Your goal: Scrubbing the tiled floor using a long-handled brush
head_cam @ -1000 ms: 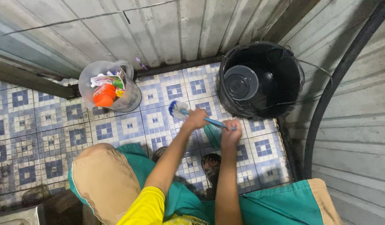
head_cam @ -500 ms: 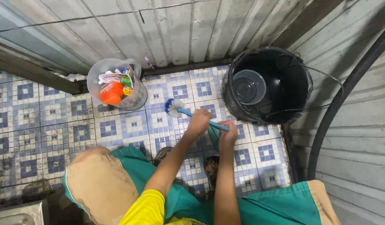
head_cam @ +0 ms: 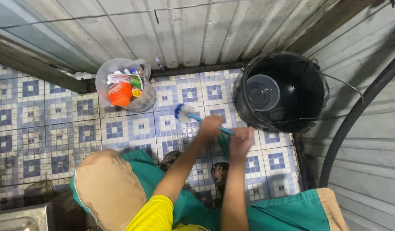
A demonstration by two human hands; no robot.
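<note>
Scrubbing is in hand: left hand and right hand both grip the brush, its head pressed on the floor near the bucket. Next stroke likely needs firm downward pressure, clear of the jug.

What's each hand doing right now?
Left hand: closed around the blue brush handle.
Right hand: closed on the handle's near end.

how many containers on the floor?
3: clear jug by the back wall, black bucket in the right corner, grey tub inside the bucket. None seem hidden.
</note>
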